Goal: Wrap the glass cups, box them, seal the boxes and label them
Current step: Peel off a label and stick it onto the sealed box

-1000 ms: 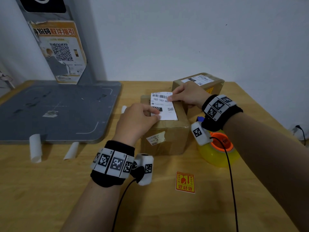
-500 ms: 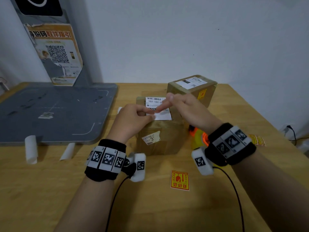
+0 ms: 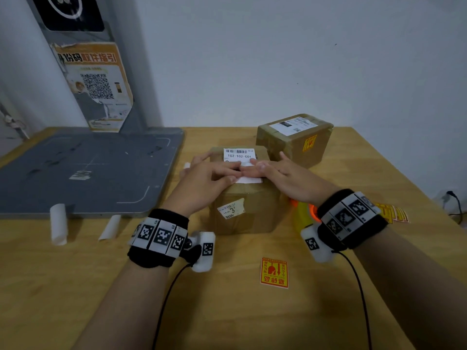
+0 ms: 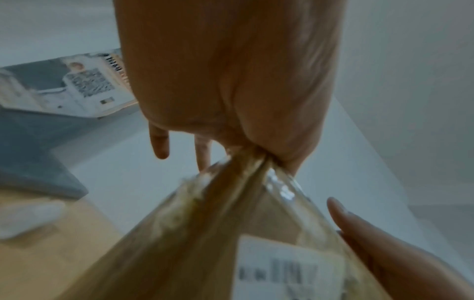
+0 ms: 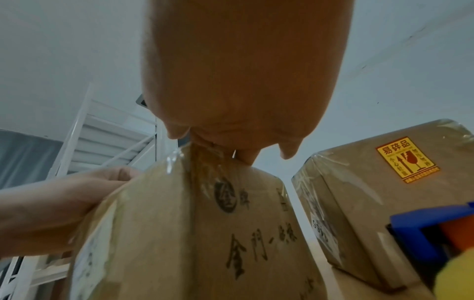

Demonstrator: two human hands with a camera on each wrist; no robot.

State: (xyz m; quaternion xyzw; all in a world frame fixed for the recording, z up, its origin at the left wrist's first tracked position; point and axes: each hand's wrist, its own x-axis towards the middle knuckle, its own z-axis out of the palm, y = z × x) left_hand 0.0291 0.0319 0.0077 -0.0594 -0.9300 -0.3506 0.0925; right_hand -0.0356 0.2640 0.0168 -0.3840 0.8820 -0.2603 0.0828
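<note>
A taped brown cardboard box [image 3: 249, 210] stands mid-table, a white shipping label [image 3: 238, 155] lying on its top. My left hand [image 3: 209, 176] lies flat on the box top, fingers straight, over the label's left part. My right hand [image 3: 280, 171] lies flat from the right, its fingers straight on the label. Both palms press the box in the wrist views, on the box top [image 4: 231, 233] and the box side [image 5: 205, 233]. Behind it on the right stands a second sealed box [image 3: 295, 138] with a label and a yellow fragile sticker [image 5: 408, 159].
A red-yellow fragile sticker [image 3: 274, 272] lies on the wooden table [image 3: 75, 286] in front of the box. A yellow-orange tape dispenser [image 3: 304, 214] sits under my right wrist. More stickers [image 3: 393, 212] lie at the right. A grey scale platform [image 3: 83, 170] and two white paper rolls [image 3: 58, 223] are at the left.
Both hands stopped pinching the label's edges and now lie flat on it on the box top. The right hand swung from the label's far corner to its middle.
</note>
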